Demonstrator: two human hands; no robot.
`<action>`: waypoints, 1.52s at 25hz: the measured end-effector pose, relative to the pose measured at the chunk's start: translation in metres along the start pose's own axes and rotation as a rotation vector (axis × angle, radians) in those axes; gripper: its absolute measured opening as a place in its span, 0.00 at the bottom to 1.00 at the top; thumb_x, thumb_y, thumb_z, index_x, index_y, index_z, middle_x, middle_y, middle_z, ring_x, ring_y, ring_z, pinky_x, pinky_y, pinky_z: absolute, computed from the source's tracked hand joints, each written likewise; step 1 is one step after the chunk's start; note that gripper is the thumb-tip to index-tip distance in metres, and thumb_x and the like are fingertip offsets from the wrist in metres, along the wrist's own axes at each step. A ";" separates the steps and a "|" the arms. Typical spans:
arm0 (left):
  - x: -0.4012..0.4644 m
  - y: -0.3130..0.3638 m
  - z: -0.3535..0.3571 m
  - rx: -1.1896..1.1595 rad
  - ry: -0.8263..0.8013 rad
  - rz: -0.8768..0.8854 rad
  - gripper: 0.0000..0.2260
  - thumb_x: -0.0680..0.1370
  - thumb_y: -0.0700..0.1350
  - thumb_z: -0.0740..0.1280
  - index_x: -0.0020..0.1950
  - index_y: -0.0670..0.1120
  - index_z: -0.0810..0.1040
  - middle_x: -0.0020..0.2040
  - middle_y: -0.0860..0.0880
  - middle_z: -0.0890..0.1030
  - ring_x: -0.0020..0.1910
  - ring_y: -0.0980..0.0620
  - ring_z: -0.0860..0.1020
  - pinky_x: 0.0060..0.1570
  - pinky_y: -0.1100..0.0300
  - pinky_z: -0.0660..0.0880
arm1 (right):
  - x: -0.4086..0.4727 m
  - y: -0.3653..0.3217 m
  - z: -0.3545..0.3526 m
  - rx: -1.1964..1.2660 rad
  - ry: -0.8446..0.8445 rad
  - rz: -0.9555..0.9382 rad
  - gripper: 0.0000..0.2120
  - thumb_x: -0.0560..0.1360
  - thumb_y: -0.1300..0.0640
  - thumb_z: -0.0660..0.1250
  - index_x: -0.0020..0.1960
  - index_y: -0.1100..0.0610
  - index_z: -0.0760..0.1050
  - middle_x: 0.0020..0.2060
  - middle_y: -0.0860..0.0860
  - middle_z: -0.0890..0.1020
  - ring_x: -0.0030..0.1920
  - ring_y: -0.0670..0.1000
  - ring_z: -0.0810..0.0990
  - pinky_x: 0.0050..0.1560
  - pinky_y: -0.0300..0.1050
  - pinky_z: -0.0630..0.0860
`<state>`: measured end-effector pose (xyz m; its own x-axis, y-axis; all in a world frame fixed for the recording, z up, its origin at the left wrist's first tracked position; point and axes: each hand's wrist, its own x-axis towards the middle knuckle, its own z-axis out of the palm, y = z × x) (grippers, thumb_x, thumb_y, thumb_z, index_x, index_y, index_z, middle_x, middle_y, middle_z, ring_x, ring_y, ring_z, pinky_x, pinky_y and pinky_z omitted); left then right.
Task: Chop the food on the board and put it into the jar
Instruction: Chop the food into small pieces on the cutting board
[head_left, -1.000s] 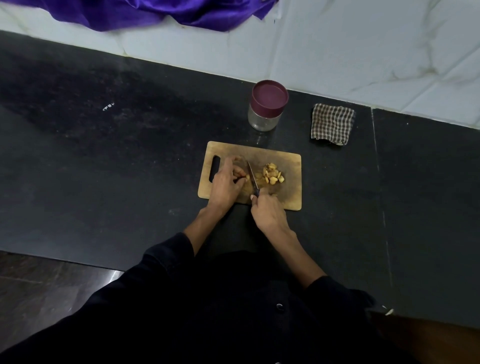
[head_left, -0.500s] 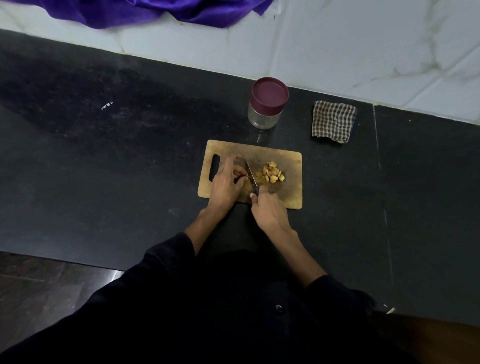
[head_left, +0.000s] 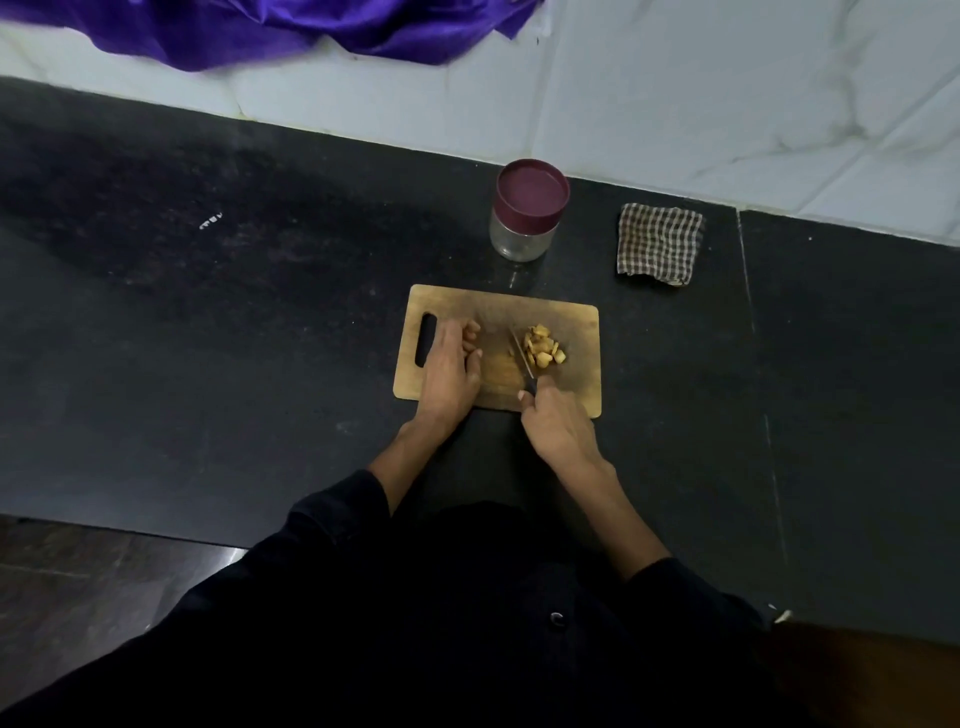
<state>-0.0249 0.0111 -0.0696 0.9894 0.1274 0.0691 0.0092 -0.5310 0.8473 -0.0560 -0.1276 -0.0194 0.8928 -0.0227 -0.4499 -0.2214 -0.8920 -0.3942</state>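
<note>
— Hands first: what are they doing?
— Right hand (head_left: 558, 428) grips the knife (head_left: 521, 357), blade just left of the chopped food (head_left: 543, 347). Left hand (head_left: 451, 371) rests on the board (head_left: 582, 364) beside the handle slot, fingers loosely bent, holding nothing I can see.
— And the jar (head_left: 527, 213)?
— Upright on the bench (head_left: 208, 338) behind the board, maroon lid on. Checked cloth (head_left: 658, 244) to its right.

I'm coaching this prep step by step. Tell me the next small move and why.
Probably set down the dark-handled knife and unscrew the maroon-lidded clear glass jar: the pale chopped pieces sit piled beside the blade on the wooden cutting board, nothing uncut shows, and the jar is closed.
</note>
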 end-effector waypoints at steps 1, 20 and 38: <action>0.000 0.000 0.000 0.003 -0.004 0.003 0.11 0.76 0.33 0.64 0.57 0.42 0.70 0.52 0.48 0.73 0.47 0.55 0.74 0.49 0.62 0.74 | -0.002 0.004 -0.006 0.023 0.008 -0.002 0.12 0.83 0.50 0.57 0.60 0.57 0.70 0.48 0.55 0.80 0.48 0.56 0.81 0.46 0.55 0.78; 0.004 -0.001 0.002 0.152 -0.098 0.059 0.09 0.75 0.33 0.65 0.51 0.45 0.76 0.53 0.50 0.74 0.53 0.53 0.75 0.53 0.61 0.75 | -0.030 0.062 -0.029 -0.044 -0.144 0.000 0.12 0.83 0.47 0.57 0.55 0.54 0.72 0.44 0.50 0.77 0.44 0.51 0.78 0.43 0.49 0.74; -0.057 0.035 0.026 0.550 -0.420 0.574 0.17 0.75 0.36 0.61 0.63 0.39 0.77 0.61 0.42 0.80 0.63 0.44 0.76 0.63 0.52 0.71 | 0.001 0.070 -0.023 -0.022 0.297 -0.025 0.16 0.82 0.54 0.61 0.67 0.56 0.73 0.55 0.55 0.71 0.55 0.55 0.76 0.44 0.46 0.73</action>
<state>-0.0767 -0.0367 -0.0574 0.8332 -0.5410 0.1143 -0.5420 -0.7582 0.3625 -0.0615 -0.2002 -0.0293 0.9742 -0.1294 -0.1849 -0.1927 -0.9033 -0.3834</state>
